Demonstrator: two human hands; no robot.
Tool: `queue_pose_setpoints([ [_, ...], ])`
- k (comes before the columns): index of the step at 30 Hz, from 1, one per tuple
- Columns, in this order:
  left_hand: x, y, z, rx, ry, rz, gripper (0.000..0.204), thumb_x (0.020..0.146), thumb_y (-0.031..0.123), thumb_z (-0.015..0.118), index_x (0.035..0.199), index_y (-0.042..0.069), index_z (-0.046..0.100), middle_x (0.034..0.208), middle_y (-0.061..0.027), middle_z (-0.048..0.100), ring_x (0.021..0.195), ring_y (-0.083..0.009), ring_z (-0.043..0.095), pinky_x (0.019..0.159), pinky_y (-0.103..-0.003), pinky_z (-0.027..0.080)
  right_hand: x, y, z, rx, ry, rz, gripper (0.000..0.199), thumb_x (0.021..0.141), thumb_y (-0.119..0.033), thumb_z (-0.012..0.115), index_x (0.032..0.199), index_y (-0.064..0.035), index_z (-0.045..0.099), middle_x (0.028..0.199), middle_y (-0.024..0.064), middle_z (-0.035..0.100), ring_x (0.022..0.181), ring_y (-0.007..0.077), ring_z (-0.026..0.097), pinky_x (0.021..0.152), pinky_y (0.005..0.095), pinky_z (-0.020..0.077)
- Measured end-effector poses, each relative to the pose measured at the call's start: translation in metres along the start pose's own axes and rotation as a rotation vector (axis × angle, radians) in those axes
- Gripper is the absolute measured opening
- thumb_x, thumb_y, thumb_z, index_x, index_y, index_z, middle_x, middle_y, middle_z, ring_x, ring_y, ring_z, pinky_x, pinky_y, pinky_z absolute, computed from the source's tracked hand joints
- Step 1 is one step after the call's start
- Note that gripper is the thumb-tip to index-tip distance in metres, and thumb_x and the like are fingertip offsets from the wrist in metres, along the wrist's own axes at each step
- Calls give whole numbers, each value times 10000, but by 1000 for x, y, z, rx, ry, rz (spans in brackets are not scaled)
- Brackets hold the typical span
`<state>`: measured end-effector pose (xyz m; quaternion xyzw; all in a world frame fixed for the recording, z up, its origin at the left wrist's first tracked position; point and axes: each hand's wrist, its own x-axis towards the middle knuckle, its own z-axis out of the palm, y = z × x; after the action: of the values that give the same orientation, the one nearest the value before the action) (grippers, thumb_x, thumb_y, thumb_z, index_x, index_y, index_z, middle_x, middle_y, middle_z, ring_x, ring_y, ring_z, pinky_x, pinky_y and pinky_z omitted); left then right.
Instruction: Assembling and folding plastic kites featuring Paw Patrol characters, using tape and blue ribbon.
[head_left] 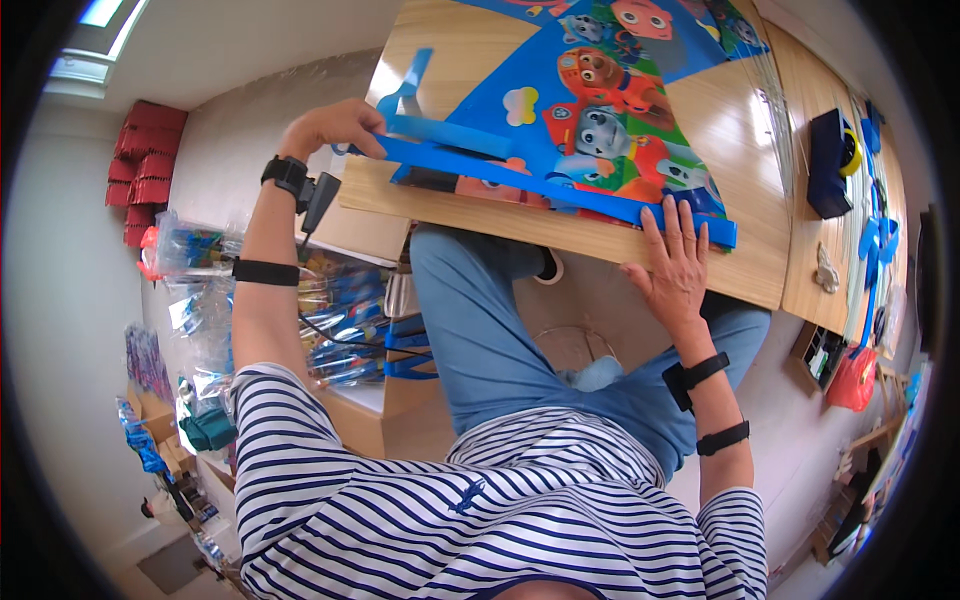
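A glossy blue pennant-shaped sheet point(535, 70) printed with cartoon dogs lies on the wooden table point(740, 275). Along its near edge stretches a flat blue ribbon point(470, 165), running from one hand to the other. My left hand point(345, 127) is closed on the ribbon at the left, beyond the sheet's corner. More blue ribbon loops up behind those fingers. My right hand point(680, 262) lies flat near the right end, fingers spread and fingertips pressing the ribbon down on the sheet's edge.
A dark box with a yellow tape roll point(850, 153) stands at the right, near a blue bow point(878, 240). Left of my legs, clear-wrapped packets point(345, 320) sit by a cardboard box point(410, 425). Red boxes point(150, 150) are stacked by the left wall.
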<state>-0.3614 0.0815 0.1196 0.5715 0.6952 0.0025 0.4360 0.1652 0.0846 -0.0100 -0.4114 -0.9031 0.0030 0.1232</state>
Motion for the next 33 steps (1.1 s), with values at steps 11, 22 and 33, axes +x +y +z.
queue_pose_setpoints([
  [11, -12, -122, 0, -111, 196, -181, 169, 715, 66, 818, 681, 79, 653, 637, 50, 536, 620, -83, 478, 583, -285, 376, 2, 1, 5, -91, -14, -11, 831, 914, -739, 431, 1562, -218, 424, 1652, 121, 315, 1537, 340, 250, 1232, 565, 156],
  [22, -6, -95, 52, 372, 672, -181, 251, 683, 109, 814, 909, 52, 721, 898, -103, 721, 870, -277, 685, 732, -381, 504, 1, 3, 5, -83, -6, -16, 825, 916, -737, 435, 1555, -216, 435, 1649, 118, 322, 1538, 337, 252, 1229, 568, 165],
  [33, -12, 91, 254, 234, 938, 385, 544, 797, 288, 805, 1230, -3, 647, 1258, -171, 611, 1216, -371, 555, 1105, -534, 380, 2, 2, 8, -71, 35, -29, 803, 929, -723, 449, 1550, -216, 440, 1642, 122, 335, 1532, 339, 264, 1227, 569, 175],
])
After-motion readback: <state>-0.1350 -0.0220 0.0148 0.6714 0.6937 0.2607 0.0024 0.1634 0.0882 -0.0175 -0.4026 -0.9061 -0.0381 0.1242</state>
